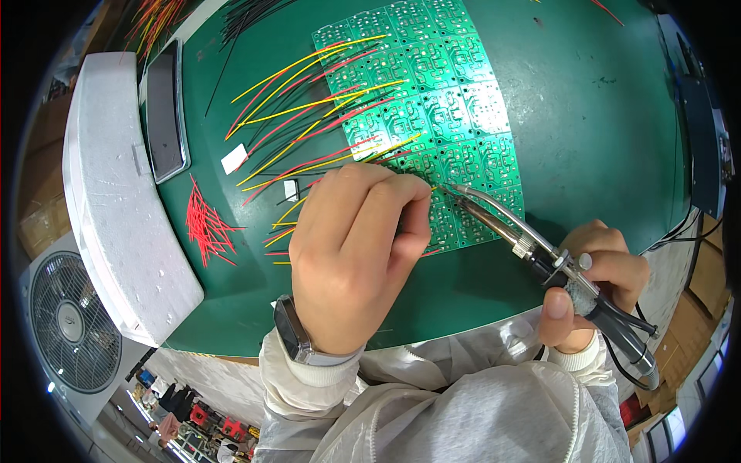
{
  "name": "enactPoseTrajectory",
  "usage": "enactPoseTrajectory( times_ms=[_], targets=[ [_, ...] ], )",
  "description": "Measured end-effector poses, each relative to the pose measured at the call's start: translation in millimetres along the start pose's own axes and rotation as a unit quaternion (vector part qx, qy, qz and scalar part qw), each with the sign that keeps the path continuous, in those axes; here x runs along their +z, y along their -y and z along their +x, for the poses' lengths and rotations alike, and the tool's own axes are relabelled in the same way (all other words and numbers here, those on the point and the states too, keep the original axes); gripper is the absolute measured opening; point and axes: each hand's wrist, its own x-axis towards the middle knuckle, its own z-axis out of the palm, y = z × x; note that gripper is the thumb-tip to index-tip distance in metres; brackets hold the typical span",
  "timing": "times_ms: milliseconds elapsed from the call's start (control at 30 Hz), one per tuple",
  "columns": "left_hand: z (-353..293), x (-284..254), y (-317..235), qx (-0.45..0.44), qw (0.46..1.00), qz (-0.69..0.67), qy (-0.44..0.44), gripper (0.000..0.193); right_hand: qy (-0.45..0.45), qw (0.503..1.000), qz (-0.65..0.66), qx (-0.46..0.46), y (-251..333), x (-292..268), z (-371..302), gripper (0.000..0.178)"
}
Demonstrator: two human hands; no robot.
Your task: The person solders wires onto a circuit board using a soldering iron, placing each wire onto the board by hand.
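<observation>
A panel of green circuit boards (448, 108) lies on the green mat, with several yellow, red and black wires (309, 116) running off its left side. My left hand (351, 239) is closed in a pinch over the panel's lower part. A bit of yellow wire (434, 188) shows at its fingertips; the rest is hidden behind the fingers. My right hand (594, 278) grips a soldering iron (494, 220) with a curved metal feed tube beside its barrel. The iron's tip meets the panel just right of my left fingertips.
To the left, a bundle of short red wires (207, 224) lies near a phone (166, 112) and a long white foam block (116, 193). Black wires (251, 19) lie at the back. A white piece (234, 158) and a small block (290, 190) sit beside the wires. A fan (72, 322) stands beyond the table.
</observation>
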Motion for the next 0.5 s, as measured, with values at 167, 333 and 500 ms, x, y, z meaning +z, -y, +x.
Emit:
enactPoseTrajectory(
  times_ms=[167, 333, 500],
  targets=[
    [1.6, -1.3, -1.5, 0.014, 0.999, 0.032, 0.006, 0.016, -0.005, 1.0, 0.004, -0.006, 0.3, 1.6, 0.3, 0.034],
    [0.7, -0.7, -1.6, 0.01, 0.999, 0.031, 0.004, 0.016, -0.024, 0.999, 0.008, -0.022, -0.1, 6.0, -0.2, 0.033],
    [0.0, 1.4, -2.2, 0.005, 1.0, 0.028, 0.0, 0.016, -0.029, 0.999, 0.0, -0.029, 0.5, 7.1, -1.1, 0.033]
  ],
)
